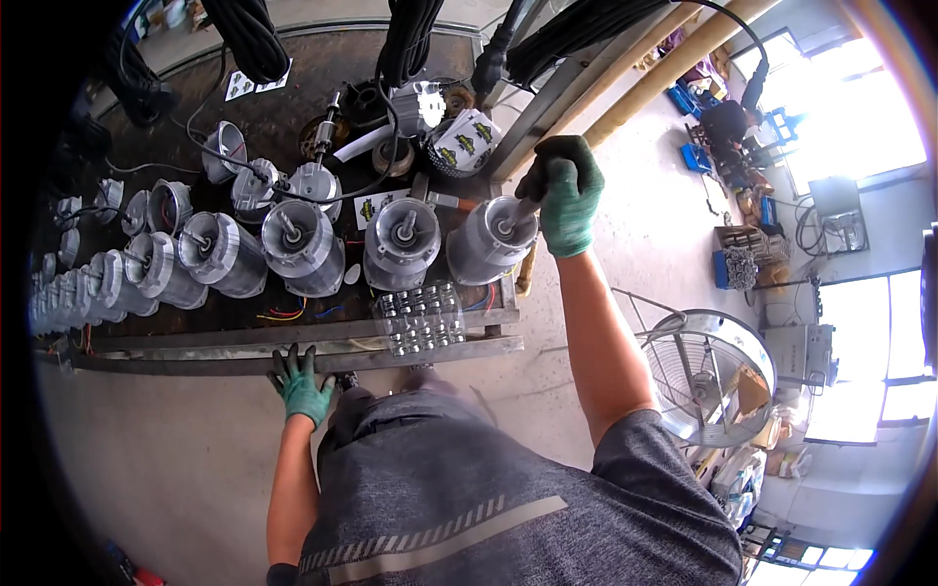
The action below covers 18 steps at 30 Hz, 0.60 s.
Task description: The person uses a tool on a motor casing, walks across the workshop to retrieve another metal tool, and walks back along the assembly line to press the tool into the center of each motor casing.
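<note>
My right hand [569, 200], in a green glove with dark fingers, is raised closed beside the rightmost motor housing [476, 256]. A short tan piece shows below its fist by that motor's shaft; what the fist grips is mostly hidden. My left hand [303, 389], gloved alike, has its fingers spread at the front edge of the workbench [225, 365]. Silvery motor housings with upright shafts stand in a row along the bench, among them a motor housing [401, 256] near the middle. In front lies a clear plastic tray [422, 319] of small metal parts.
Behind the row lie a hammer [451, 201] with an orange handle, loose end covers [315, 186] and printed sheets [467, 140]. Bundled black cables [407, 39] hang overhead. A large floor fan [705, 379] stands at the right, with blue bins [696, 157] farther off.
</note>
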Each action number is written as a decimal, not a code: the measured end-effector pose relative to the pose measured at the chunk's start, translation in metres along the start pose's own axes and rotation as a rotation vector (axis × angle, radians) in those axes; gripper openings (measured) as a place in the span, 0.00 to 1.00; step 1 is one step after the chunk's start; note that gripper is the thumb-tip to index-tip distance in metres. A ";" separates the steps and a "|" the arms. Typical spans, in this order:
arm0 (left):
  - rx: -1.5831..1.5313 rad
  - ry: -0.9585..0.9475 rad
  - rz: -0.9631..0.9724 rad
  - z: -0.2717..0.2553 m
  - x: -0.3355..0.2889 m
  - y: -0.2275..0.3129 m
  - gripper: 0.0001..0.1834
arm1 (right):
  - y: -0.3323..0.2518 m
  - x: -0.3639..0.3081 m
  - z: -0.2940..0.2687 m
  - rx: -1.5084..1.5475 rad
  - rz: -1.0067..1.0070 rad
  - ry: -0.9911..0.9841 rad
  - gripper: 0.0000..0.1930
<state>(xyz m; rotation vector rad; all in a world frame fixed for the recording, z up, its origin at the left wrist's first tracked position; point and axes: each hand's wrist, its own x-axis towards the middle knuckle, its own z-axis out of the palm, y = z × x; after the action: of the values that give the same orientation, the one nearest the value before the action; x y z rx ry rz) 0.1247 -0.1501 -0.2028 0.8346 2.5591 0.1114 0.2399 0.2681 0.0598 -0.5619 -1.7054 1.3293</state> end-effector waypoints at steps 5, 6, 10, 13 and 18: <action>0.000 0.013 0.003 -0.001 0.002 0.000 0.41 | 0.007 0.008 -0.002 -0.004 -0.046 -0.052 0.13; 0.003 0.001 0.005 -0.002 0.003 0.001 0.41 | 0.010 0.010 -0.004 -0.020 -0.065 -0.065 0.13; 0.009 0.022 0.023 -0.004 0.010 0.004 0.41 | 0.011 0.011 -0.006 -0.009 -0.051 -0.076 0.12; 0.000 0.056 0.057 -0.009 0.009 -0.001 0.42 | 0.007 0.016 -0.013 -0.017 -0.034 -0.034 0.13; -0.019 0.060 0.120 0.014 0.009 -0.012 0.45 | 0.020 0.005 -0.010 -0.135 -0.146 -0.055 0.12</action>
<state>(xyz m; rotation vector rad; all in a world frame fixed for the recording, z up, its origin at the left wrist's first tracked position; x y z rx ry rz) 0.1180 -0.1550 -0.2216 0.9918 2.5581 0.1995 0.2431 0.2839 0.0432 -0.4710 -1.8546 1.1416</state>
